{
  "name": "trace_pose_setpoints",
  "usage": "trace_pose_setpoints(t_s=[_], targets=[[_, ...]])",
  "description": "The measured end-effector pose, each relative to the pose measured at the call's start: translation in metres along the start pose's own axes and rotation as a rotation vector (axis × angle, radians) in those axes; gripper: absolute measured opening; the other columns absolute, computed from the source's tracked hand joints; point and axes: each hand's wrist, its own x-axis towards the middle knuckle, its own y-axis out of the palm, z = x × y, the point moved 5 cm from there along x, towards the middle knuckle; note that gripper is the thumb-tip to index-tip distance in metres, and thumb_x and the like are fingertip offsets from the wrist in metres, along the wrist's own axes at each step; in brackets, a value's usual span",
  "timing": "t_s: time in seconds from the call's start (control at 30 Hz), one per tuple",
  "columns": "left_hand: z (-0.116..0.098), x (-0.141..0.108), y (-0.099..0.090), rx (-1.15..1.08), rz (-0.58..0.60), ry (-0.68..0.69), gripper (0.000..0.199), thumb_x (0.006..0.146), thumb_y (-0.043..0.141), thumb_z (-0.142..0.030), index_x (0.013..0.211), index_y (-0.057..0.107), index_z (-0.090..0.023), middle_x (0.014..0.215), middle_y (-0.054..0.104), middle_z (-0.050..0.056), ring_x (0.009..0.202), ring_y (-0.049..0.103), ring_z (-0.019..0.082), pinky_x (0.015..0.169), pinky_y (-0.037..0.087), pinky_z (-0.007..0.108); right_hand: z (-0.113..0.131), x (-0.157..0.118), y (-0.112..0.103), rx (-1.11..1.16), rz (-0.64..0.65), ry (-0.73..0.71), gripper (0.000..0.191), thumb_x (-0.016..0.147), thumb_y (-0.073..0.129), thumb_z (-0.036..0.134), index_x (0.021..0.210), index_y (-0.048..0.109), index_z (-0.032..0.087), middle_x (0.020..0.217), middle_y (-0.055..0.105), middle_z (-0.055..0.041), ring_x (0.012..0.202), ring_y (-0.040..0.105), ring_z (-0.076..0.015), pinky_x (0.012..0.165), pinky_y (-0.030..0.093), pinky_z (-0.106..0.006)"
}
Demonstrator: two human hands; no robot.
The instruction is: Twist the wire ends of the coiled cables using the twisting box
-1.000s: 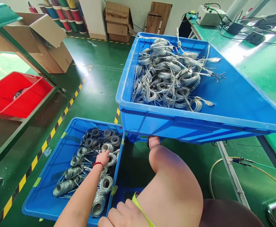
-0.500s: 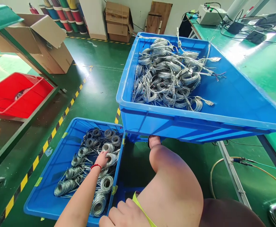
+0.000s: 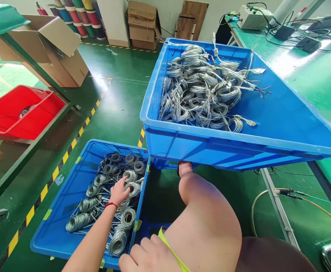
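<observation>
My left hand (image 3: pixel 119 192), a red bracelet at its wrist, reaches into the lower blue bin (image 3: pixel 60 196). Its fingers are apart and touch or hover just over the pale coiled cables (image 3: pixel 132 189). Rows of coiled cables (image 3: pixel 80 222) lie around it, with darker coils at the bin's far end. My right hand (image 3: pixel 151 255) rests by my raised leg at the bottom, its fingers curled; whether anything is under them is hidden. In the upper blue bin (image 3: pixel 193 136) lies a heap of clear cable coils (image 3: pixel 202 87) with USB plugs.
A red bin (image 3: pixel 26 113) and an open cardboard box (image 3: pixel 57 56) are at the left. The green table (image 3: pixel 310 71) at the right holds black adapters and wires. A metal leg (image 3: pixel 278 211) and hoses stand below it. Yellow-black tape (image 3: pixel 66 156) crosses the floor.
My left hand has shifted slightly left, and its fingers have spread over the pale coils. My right hand stays where it was.
</observation>
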Motion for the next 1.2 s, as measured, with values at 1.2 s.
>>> trace_pose_setpoints(t_s=[1.2], targets=[[0.048,-0.036,0.032,0.191,0.397,-0.301,0.043,0.113,0.076,-0.048,0.143,0.073,-0.018,0.142,0.076,0.013,0.126,0.076,0.032,0.112,0.064,0.057,0.004,-0.003,-0.009,-0.034,-0.040,0.045,0.030,0.104,0.081,0.046,0.089,0.067,0.024,0.085,0.080,0.0006,0.070,0.073,-0.0220,0.054,0.033,-0.041]])
